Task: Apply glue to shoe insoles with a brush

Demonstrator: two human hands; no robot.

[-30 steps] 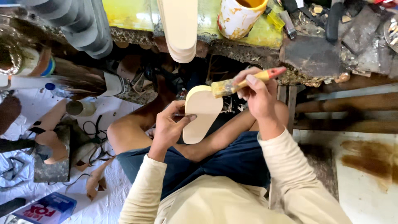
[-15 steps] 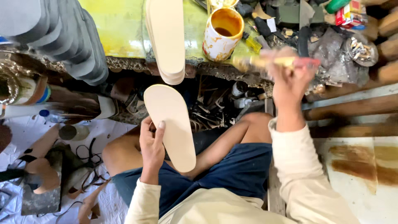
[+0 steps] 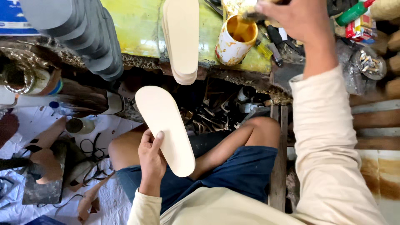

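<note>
Cream sole, yellow-stained glue pot

The bench has a yellow-green, stained top. On it lie 1 stack of cream soles, grey soles and a glue can.

Sole in left hand, glue can on bench beyond, right of sole stack

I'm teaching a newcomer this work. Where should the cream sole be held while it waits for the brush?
Probably at the near end, from its left edge, as the left hand does: the cream sole is flat and long, so an edge grip with fingers behind leaves its face bare.
</note>
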